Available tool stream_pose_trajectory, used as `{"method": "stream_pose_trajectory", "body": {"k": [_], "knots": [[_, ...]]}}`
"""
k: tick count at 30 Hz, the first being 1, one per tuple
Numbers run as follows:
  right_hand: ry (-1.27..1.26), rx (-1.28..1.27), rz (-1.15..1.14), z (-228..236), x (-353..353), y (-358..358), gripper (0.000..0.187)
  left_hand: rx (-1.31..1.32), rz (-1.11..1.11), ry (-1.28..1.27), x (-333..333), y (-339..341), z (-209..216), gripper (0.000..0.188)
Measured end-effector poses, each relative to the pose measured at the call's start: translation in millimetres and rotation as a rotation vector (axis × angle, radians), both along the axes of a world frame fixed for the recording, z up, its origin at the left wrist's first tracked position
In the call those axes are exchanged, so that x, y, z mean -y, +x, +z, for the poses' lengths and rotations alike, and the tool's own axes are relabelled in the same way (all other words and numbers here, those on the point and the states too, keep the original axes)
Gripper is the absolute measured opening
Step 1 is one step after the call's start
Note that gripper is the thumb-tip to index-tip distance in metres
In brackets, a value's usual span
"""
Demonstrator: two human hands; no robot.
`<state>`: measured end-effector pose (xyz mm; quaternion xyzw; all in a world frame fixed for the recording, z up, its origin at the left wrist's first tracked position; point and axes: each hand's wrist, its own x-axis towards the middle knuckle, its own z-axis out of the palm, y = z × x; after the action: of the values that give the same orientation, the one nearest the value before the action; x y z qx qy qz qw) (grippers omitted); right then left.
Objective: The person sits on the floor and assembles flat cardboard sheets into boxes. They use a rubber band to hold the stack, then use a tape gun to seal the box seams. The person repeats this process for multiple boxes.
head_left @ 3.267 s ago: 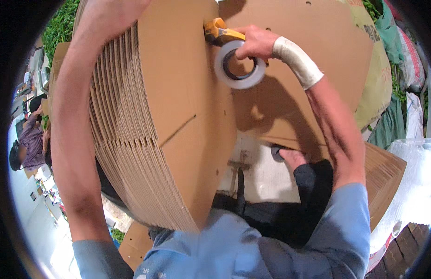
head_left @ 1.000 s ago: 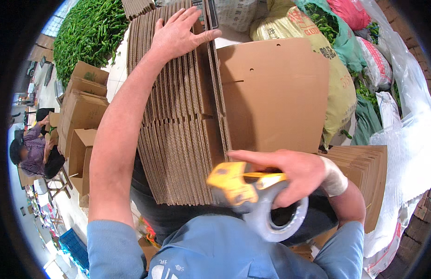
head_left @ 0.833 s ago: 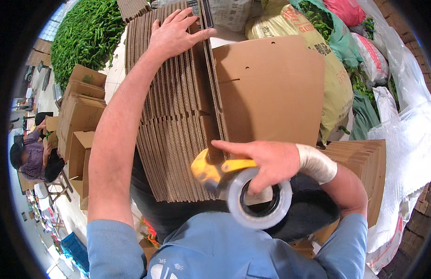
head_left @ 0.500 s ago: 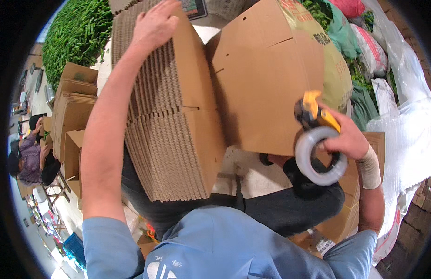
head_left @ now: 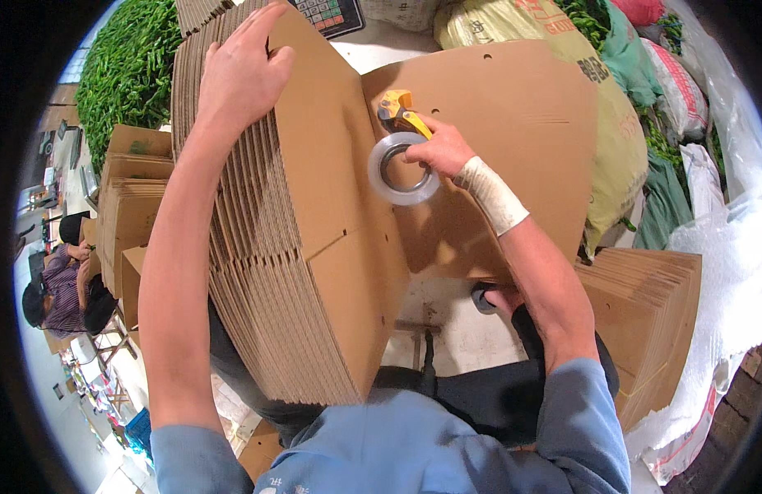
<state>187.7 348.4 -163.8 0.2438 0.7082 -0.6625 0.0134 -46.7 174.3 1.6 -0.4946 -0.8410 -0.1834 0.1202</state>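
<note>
A thick stack of flattened cardboard boxes (head_left: 257,247) stands upright before me, its corrugated edges toward my left. My left hand (head_left: 245,78) lies across the top part of these edges, fingers stretched and thumb apart. In my right hand (head_left: 443,151) is a tape dispenser (head_left: 397,115), yellow and black, with a large roll of clear tape (head_left: 377,169). The dispenser is in front of a wide brown cardboard panel (head_left: 521,189), which opens out to the right of the stack. A beige wrap (head_left: 492,196) covers my right wrist.
Another cardboard stack (head_left: 644,321) stands at my right, beside white plastic sheeting (head_left: 718,280). Full yellow sacks (head_left: 615,140) lie behind the panel. Green peppers (head_left: 126,66) are heaped at the far left, near more boxes (head_left: 134,198) and a seated person (head_left: 64,284). A keypad device (head_left: 327,15) is at the top.
My right hand has carried the tape dispenser left and upward, from beside the panel to in front of it. My left hand has shifted slightly left on the stack.
</note>
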Motion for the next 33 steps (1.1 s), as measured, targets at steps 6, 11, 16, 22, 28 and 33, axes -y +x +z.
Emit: {"method": "stream_pose_trajectory", "body": {"k": [6,11,16,22,28,33], "knots": [[0.11,0.087,0.183,-11.5,-22.9,-48.2,0.075,0.073,0.047,-0.016,4.0,7.8,5.9,0.056],[0.169,0.161,0.431,-8.7,-18.2,-78.6,0.073,0.092,0.088,-0.061,13.3,6.3,6.7,0.059],[0.264,0.141,0.581,-1.1,-36.8,-80.5,0.071,-0.063,0.008,-0.056,-4.0,20.8,11.3,0.054],[0.13,0.085,0.887,-6.3,25.2,13.0,0.053,-0.05,-0.036,0.092,13.1,8.2,10.9,0.049],[0.146,0.009,0.915,-23.4,66.3,117.0,0.053,-0.052,-0.075,0.081,-4.7,9.0,7.9,0.049],[0.129,0.243,1.228,-5.6,41.4,59.5,0.049,-0.026,-0.039,0.03,-9.4,20.8,12.5,0.049]]}}
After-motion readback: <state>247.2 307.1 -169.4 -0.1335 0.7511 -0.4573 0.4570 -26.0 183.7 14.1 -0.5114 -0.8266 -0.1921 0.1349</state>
